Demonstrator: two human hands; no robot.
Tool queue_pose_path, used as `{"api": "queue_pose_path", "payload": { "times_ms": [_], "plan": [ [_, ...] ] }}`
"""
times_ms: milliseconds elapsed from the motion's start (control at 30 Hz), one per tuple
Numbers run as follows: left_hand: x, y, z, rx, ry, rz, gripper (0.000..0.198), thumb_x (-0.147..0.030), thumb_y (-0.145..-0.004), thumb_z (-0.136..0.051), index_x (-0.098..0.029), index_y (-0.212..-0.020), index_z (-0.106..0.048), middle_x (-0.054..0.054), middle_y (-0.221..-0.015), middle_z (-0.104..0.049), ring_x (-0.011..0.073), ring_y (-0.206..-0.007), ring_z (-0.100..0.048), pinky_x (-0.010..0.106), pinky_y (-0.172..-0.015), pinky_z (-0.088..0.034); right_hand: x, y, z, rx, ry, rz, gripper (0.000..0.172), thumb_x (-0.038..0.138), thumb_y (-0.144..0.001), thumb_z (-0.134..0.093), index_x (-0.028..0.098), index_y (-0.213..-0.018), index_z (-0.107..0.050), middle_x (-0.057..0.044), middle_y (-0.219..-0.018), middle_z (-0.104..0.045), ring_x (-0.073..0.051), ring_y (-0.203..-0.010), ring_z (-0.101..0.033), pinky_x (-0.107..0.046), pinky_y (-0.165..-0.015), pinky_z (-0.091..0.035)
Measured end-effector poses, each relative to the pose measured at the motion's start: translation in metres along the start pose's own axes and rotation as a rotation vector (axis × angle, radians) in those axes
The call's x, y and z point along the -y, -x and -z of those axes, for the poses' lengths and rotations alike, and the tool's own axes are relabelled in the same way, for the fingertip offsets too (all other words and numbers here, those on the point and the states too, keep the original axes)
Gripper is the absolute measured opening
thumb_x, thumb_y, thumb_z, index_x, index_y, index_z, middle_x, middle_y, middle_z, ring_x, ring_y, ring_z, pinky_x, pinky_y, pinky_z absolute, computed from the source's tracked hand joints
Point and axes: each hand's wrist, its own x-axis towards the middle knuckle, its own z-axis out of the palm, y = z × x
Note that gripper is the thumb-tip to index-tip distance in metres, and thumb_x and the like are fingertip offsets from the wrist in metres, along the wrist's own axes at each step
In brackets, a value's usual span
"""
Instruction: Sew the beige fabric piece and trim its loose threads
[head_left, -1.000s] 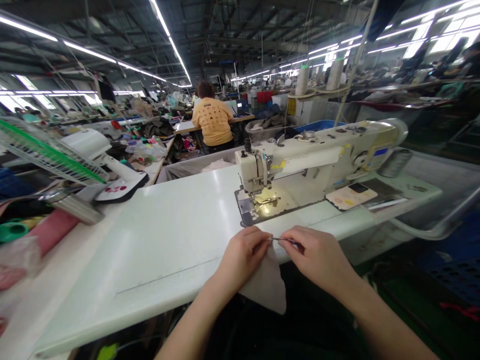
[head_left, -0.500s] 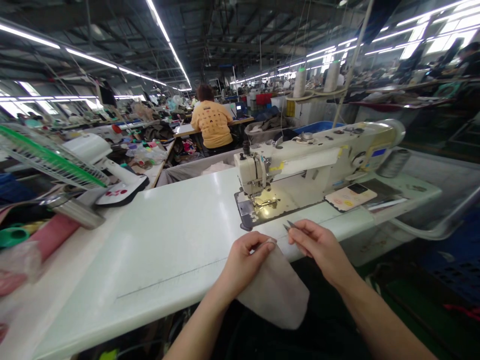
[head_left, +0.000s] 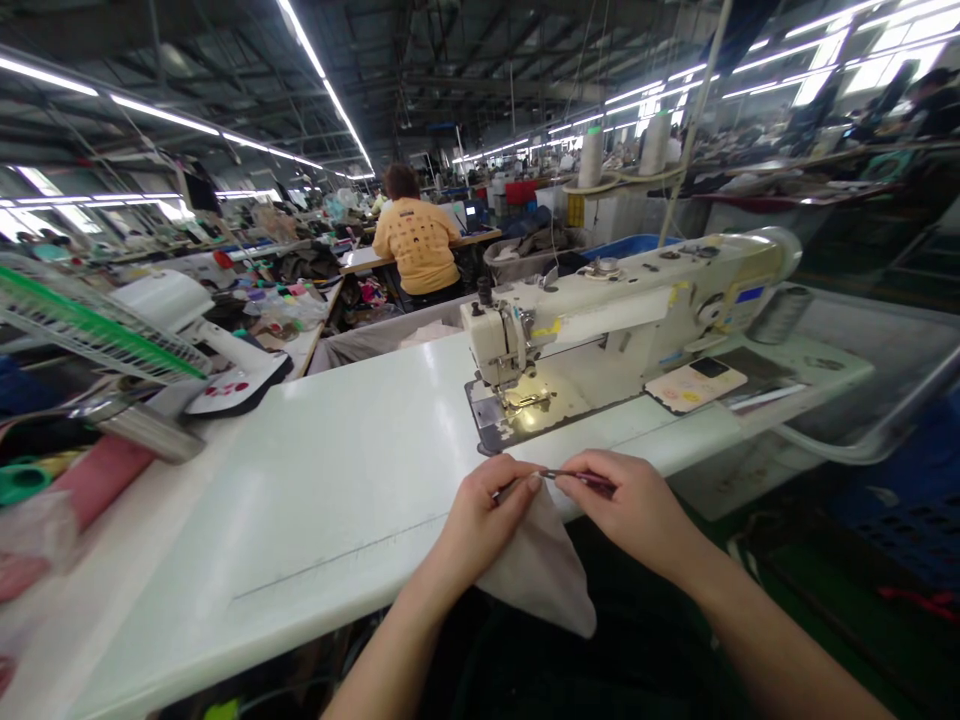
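Head view: pinching w/ L hand (head_left: 484, 512) top of pale cloth (head_left: 538, 572), hung at front edge of desk (head_left: 322, 470), prob. for steadiness; pinching w/ R hand (head_left: 626, 495) slim tool (head_left: 555, 474), close to cloth's pinched top, prob. for fine control.

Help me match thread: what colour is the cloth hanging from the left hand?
The cloth is a plain, pale greyish white, as the head view shows.

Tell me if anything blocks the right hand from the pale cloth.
Nothing visible does: the right hand holds a slim tool at the top of the pale cloth, where the left hand pinches it; whether tool and cloth touch is unclear.
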Motion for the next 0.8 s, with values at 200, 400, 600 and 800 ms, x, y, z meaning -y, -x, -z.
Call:
{"api": "queue_pose_path", "payload": {
  "times_ms": [200, 400, 600, 800],
  "plan": [
    [0.0, 0.002, -0.002, 0.039, -0.111, -0.026, 0.02, -0.026, -0.095, -0.054, -0.019, -0.096, -0.073, 0.004, -0.084, -0.063, 0.0142, -0.082, -0.058, 0.025, -0.074, -0.043, 0.002, 0.001, 0.004, 0.046, 0.113, 0.009, 0.018, 0.034, -0.091, -0.057, 0.022, -0.084, -0.069, 0.001, -0.081, -0.07, -0.015, -0.075, -0.063, -0.028, -0.068, -0.043],
    [0.0, 0.003, -0.003, 0.083, -0.206, -0.045, 0.024, -0.026, -0.096, -0.049, -0.015, -0.089, -0.07, 0.005, -0.082, -0.059, 0.015, -0.079, -0.056, 0.027, -0.071, -0.041, 0.003, 0.0, 0.004, 0.066, 0.154, -0.01, 0.018, 0.032, -0.09, -0.057, 0.022, -0.083, -0.069, -0.001, -0.08, -0.07, -0.017, -0.075, -0.062, -0.03, -0.069, -0.041],
    [-0.005, 0.003, -0.003, -0.021, 0.027, 0.034, 0.02, -0.03, -0.093, -0.058, -0.018, -0.085, -0.072, 0.002, -0.078, -0.063, 0.013, -0.076, -0.058, 0.024, -0.071, -0.042, -0.004, -0.002, -0.012, 0.155, -0.608, -0.222, 0.03, 0.046, -0.086, -0.061, 0.016, -0.079, -0.06, 0.001, -0.071, -0.062, -0.009, -0.056, -0.046, -0.024, -0.052, -0.033],
    [-0.012, 0.001, -0.008, -0.062, 0.204, 0.081, 0.022, -0.032, -0.092, -0.059, -0.017, -0.087, -0.074, 0.003, -0.081, -0.065, 0.0137, -0.078, -0.058, 0.024, -0.074, -0.043, -0.006, 0.0, -0.026, 0.12, -0.931, -0.319, 0.041, 0.054, -0.079, -0.07, 0.015, -0.078, -0.057, 0.002, -0.068, -0.058, -0.004, -0.047, -0.03, -0.024, -0.045, -0.018]
  ]
}}
